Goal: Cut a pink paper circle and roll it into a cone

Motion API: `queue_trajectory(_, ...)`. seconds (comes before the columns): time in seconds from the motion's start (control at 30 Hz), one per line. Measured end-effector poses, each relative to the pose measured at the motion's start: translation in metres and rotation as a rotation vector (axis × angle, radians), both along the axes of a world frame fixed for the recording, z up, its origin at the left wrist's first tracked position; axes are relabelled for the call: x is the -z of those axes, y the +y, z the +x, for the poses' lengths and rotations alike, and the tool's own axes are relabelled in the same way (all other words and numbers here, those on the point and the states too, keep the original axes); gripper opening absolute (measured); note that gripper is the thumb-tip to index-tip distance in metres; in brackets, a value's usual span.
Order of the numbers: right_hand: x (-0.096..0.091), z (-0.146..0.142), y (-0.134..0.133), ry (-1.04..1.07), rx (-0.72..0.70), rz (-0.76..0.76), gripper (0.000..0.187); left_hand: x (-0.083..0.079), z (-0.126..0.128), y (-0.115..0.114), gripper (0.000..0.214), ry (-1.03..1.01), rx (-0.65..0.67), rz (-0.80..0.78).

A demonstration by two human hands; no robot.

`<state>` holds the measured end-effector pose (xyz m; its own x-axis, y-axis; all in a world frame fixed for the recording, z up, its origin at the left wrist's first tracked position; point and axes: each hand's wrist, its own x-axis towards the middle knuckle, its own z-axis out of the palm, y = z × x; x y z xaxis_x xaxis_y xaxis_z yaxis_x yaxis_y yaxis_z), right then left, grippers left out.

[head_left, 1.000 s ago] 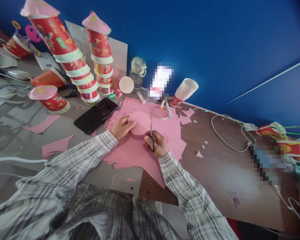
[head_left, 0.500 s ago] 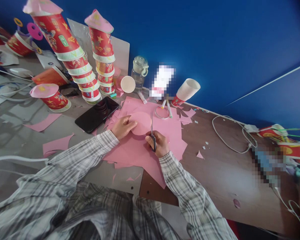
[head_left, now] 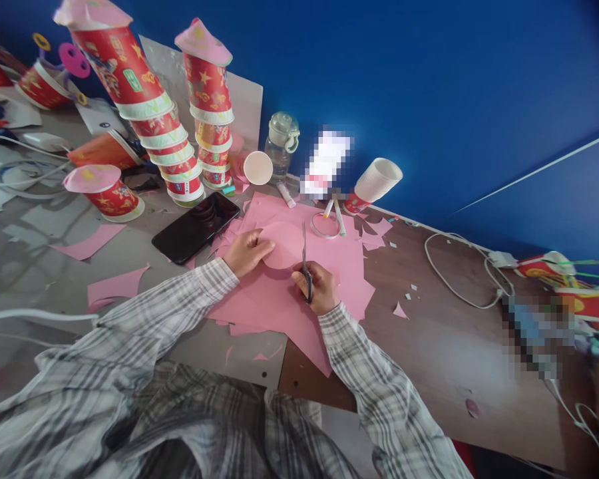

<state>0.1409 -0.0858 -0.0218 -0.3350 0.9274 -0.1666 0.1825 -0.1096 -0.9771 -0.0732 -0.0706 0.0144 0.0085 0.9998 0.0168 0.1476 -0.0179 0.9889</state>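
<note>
My left hand (head_left: 247, 253) pinches the left edge of a round pink paper disc (head_left: 283, 245) between thumb and fingers. In my right hand (head_left: 319, 289) is a pair of scissors (head_left: 305, 259), its fingers closed around the dark handles and the blades pointing away from me. The blades lie along the disc's right edge; whether paper is between them I cannot tell. Beneath both hands spreads a pile of pink paper sheets (head_left: 274, 309). Beyond the scissors, a clear ring (head_left: 325, 225) and a few markers (head_left: 339, 218) rest on the pink paper.
Leaning paper-cup towers (head_left: 147, 100) (head_left: 207, 86) stand at the back left, near a black phone (head_left: 196, 228). A water bottle (head_left: 281, 146) and stacked cups (head_left: 377, 181) stand by the blue wall (head_left: 454, 93). A white cable (head_left: 439, 279) lies right; paper scraps (head_left: 117, 285) lie left.
The view has shifted very slightly, moving the background a little to the right. Both hands keep their hold, and the disc and scissors stay in almost the same place.
</note>
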Motion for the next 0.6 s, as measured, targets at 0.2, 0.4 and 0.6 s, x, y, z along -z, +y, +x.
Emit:
queue_trajectory(0.2, 0.0065, -0.0017, -0.0002, 0.012, 0.035, -0.014, 0.086, 0.0009, -0.0002, 0.0006, 0.020, -0.009, -0.001, 0.009)
queue_trajectory(0.4, 0.0072, -0.0003, 0.0000, -0.003, 0.020, 0.003, 0.086, 0.0014, -0.0004, 0.0009, 0.021, -0.014, 0.014, 0.009)
queue_trajectory(0.6, 0.0054, -0.0003, 0.0004, 0.005, 0.013, -0.012, 0.085, -0.0006, 0.0000, -0.0002, 0.020, -0.012, 0.002, 0.012)
